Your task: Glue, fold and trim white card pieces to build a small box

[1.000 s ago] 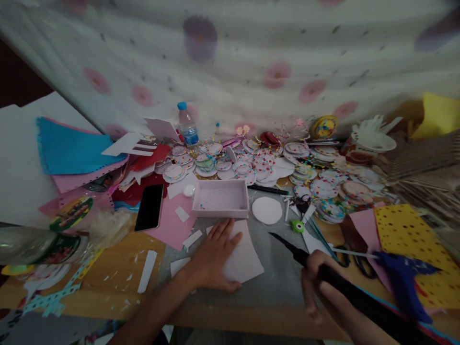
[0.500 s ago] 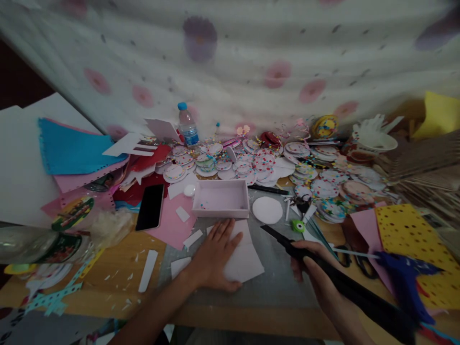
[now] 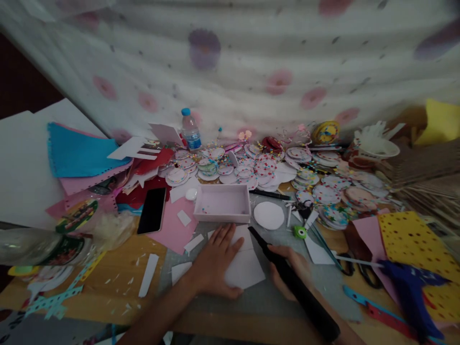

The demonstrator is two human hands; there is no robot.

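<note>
My left hand lies flat with spread fingers on a piece of white card, which has a line across it. My right hand is closed round a black utility knife. The knife's dark blade points up and left, its tip close to the card's upper right edge; whether it touches is unclear. Under the card is a grey cutting mat. Just beyond my left fingers sits an open white box, with a white oval card to its right.
A phone lies on the left, and a water bottle stands behind. Many decorated paper discs fill the back. To the right are scissors, a green tape measure, a blue glue gun and a blue-and-red strip.
My right hand has brought the knife leftward, its tip now nearer the card. My left hand stays on the card. The view has shifted slightly.
</note>
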